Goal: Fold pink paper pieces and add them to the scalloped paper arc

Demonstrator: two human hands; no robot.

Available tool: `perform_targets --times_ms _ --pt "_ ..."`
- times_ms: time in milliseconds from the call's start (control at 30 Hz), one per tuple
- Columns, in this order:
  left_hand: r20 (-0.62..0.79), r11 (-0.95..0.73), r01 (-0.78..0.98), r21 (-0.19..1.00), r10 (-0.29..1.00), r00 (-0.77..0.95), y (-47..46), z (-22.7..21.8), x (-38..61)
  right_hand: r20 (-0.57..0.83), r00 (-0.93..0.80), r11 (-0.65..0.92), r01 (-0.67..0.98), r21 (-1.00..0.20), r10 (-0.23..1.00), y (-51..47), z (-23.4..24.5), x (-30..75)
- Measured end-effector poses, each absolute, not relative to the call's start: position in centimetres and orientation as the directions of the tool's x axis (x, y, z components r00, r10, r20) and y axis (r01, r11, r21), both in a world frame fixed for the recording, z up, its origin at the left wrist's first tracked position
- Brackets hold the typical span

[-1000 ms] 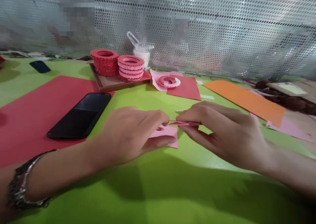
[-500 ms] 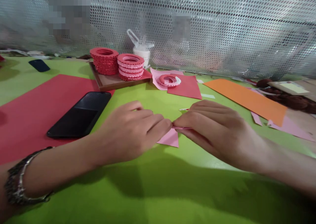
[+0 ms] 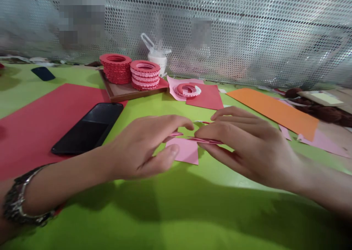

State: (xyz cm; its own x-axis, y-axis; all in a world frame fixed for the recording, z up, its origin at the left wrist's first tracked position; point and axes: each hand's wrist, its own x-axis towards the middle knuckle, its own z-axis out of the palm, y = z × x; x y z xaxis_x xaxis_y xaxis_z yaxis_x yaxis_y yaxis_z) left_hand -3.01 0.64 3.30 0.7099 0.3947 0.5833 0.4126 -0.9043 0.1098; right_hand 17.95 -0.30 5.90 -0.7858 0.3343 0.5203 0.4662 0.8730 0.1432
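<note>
My right hand [image 3: 244, 143] pinches a folded strip of pink paper [image 3: 207, 141] between thumb and fingers. A thin red tool with a pale pointed tip [image 3: 202, 122] sticks out from the same hand; its kind is hidden. Facing it, my left hand [image 3: 151, 143] has its thumb and index finger spread apart. Another folded pink paper piece [image 3: 176, 134] shows beneath the left index finger; I cannot tell if other fingers touch it. Below both hands a square of pink paper [image 3: 187, 152] lies flat on the green table [image 3: 176, 206], with the left thumb over its edge.
A black phone [image 3: 88, 129] rests on a large red sheet [image 3: 55, 110] at left. Behind, a brown tray [image 3: 123, 94] carries stacks of red and pink rings [image 3: 115, 70]. A white cup [image 3: 158, 59], an orange sheet [image 3: 275, 112] and a perforated metal screen [image 3: 236, 33] stand or lie around.
My left hand has come away from the right fingertips and its thumb and index finger have parted. More of the folded strip and the pink square shows. Upper right fingers have lifted slightly.
</note>
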Motion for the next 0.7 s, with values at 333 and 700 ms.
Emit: perform_targets --times_ms 333,700 --pt "0.494 -0.873 0.289 0.394 0.466 0.734 -0.37 3.85 -2.24 0.579 -0.768 0.857 0.467 0.216 0.272 -0.37 6.07 18.17" --pt "0.368 -0.738 0.170 0.653 0.506 0.780 -0.19 4.14 -2.49 0.586 -0.776 0.870 0.435 0.232 0.232 -0.37 6.51 18.19"
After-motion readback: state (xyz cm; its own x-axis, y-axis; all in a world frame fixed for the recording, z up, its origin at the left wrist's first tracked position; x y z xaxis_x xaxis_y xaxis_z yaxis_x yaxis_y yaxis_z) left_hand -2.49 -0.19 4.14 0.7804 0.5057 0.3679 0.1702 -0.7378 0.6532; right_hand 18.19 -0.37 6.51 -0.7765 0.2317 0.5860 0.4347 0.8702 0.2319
